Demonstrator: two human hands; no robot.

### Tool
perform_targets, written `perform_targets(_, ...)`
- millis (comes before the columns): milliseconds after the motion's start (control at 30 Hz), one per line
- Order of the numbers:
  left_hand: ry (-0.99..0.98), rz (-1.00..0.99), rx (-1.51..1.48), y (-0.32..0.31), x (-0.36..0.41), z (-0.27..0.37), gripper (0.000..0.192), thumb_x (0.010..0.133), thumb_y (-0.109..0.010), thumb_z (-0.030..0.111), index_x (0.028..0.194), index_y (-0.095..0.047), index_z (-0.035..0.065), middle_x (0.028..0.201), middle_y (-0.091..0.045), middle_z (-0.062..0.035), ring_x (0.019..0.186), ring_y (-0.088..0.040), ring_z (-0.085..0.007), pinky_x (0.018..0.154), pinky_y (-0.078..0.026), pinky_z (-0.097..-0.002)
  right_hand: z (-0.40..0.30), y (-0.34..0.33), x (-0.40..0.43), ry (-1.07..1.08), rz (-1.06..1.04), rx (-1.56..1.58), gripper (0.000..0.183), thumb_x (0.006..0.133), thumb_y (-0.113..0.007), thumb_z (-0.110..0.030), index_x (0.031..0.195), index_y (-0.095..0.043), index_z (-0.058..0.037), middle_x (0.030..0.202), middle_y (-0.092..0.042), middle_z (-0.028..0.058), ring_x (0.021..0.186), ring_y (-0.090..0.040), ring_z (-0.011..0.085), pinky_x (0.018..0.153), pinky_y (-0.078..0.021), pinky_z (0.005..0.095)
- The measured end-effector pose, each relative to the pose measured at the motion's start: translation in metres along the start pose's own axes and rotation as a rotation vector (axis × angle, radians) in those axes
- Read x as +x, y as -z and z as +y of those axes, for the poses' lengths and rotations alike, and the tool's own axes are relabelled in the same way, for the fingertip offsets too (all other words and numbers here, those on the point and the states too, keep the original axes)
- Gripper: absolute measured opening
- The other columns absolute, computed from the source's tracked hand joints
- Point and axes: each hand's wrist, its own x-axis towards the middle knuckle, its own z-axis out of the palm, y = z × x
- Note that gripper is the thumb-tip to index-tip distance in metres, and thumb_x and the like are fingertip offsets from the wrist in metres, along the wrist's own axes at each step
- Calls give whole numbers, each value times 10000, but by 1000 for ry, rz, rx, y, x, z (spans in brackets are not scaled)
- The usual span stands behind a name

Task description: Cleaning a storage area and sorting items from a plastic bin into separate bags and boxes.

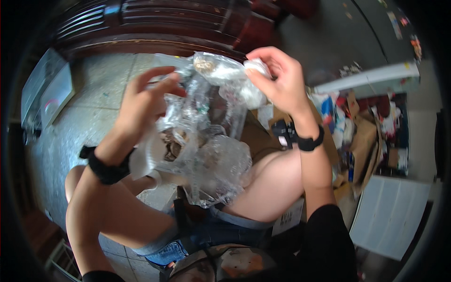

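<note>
Between my knees lies a heap of clear plastic bags (pixel 225 155); brown, flat pieces (pixel 172 146) show in one opened bag at its left. My right hand (pixel 282 77) pinches the bunched end of a clear plastic bag (pixel 220 68), which stretches to the left over the heap and has something light brown at its far end. My left hand (pixel 148 95) is raised over the heap's left side, fingers apart and blurred; nothing shows held between them. What supports the heap is mostly hidden.
A dark wooden bench (pixel 169 21) stands beyond the heap. At the right are cardboard boxes (pixel 363 148) with mixed packets and a white drawer unit (pixel 391 215). A clear plastic bin (pixel 45 91) sits on the tiled floor (pixel 95 105) at the left.
</note>
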Motion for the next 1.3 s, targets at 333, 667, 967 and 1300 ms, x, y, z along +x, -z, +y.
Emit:
perform_targets(333, -86, -12, 144, -3, 22, -20, 325, 894, -527, 206, 1166, -549, 29, 811, -620, -44, 493, -369, -9, 445, -284, -172, 73, 167, -56, -355, -197, -295, 299, 730, -660, 39, 1013, -573, -2, 901, -628, 65, 846, -597, 112, 761, -482, 248)
perform_targets(667, -288, 64, 342, 7, 41, -29, 375, 917, -489, 207, 1232, -501, 4, 863, -557, -44, 514, -353, -8, 456, -255, -168, 134, 243, -237, -603, 365, -43, 288, 727, -678, 5, 1007, -617, -16, 929, -635, 50, 874, -604, 124, 776, -474, 240)
perform_targets(967, -264, 35, 330, 28, 53, -31, 380, 944, -399, 296, 1169, -552, 30, 708, -445, 33, 528, -346, -14, 458, -236, -174, 171, 134, -417, -1229, 816, 90, 245, 723, -691, -173, 929, -639, -51, 750, -617, 12, 535, -509, 80, 425, -368, 237)
perform_targets(1300, -58, 98, 6, 6, 54, -26, 225, 885, -345, 103, 977, -524, 3, 567, -354, 53, 442, -278, -20, 391, -179, -183, 242, 53, -549, -1474, 421, -212, 289, 692, -710, -198, 861, -678, 34, 761, -662, 155, 698, -644, 225, 622, -506, 349)
